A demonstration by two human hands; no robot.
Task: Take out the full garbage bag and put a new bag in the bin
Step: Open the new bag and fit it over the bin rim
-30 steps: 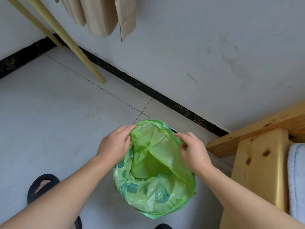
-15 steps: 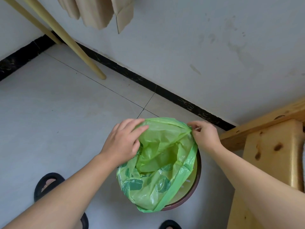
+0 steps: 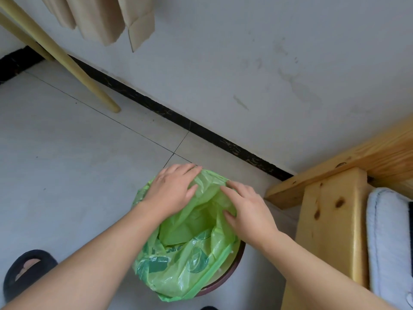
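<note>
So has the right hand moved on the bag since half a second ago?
Yes. The right hand has come in from the far rim of the bin, the side nearest the wooden bed post, toward the left hand, over the green bag.

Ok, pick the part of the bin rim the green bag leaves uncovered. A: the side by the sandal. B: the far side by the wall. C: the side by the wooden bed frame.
C: the dark bin rim shows bare only on that side, beside the green bag.
</note>
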